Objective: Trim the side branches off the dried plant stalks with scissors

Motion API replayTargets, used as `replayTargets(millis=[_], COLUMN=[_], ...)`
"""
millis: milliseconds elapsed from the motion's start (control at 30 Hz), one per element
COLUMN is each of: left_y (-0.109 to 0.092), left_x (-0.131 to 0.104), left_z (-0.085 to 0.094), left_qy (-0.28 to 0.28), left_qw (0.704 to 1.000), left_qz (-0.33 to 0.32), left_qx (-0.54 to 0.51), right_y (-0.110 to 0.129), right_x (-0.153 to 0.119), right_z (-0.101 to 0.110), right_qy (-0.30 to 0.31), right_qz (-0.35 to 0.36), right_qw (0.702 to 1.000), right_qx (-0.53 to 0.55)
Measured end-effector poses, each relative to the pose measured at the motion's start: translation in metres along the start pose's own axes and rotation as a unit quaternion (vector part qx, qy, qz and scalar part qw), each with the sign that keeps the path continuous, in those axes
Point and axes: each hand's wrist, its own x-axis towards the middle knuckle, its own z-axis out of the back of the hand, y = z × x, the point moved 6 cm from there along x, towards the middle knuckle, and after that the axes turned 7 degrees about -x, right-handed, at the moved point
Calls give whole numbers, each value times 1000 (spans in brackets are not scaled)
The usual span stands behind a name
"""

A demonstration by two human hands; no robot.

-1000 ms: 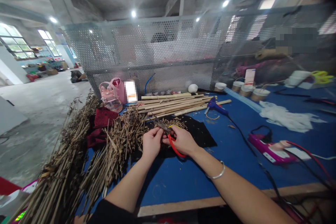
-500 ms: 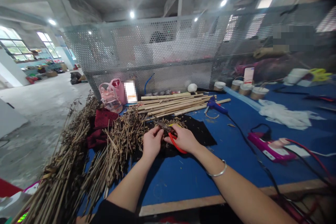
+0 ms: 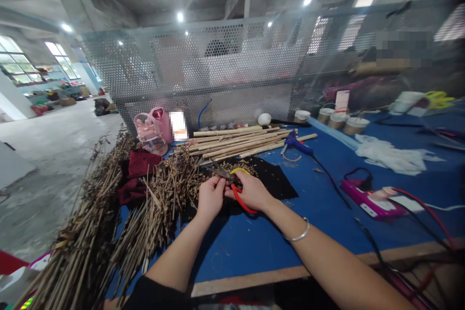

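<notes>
My right hand is closed on the handles of a pair of scissors, one loop red and the other yellow. The blades point up and left over a black cloth scattered with dried plant bits. Close beside the blades, my left hand is closed, thumb against fingers; whatever it pinches is too small to make out. Dried stems with seed heads lie in a heap just left of my left hand.
Pale sticks lie behind the cloth, near a blue glue gun. A purple power strip with cables and white gloves are at right. More long stems, a dark red cloth and a pink bag are at left.
The scissors look slightly wider open, with more of the yellow loop showing. Both hands stay close together in nearly the same place. The whole view has shifted slightly.
</notes>
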Motion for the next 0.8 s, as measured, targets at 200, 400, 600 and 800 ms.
replayTargets(millis=[200,400,600,800], left_y=[1,8,9,10], left_x=[1,4,6,9], left_z=[2,5,11,16], left_qy=[-6,-8,-33,-69], left_qw=[1000,1000,999,996], left_qz=[-5,-9,3,5], left_qx=[14,17,2,-55], right_y=[-6,-9,-11,-11], right_x=[-1,0,2,4], right_z=[0,-2,-3,3], right_qy=[28,42,51,32], right_qz=[-39,-44,-47,-40], right_qw=[999,998,997,998], right_qx=[-22,-28,-26,-32])
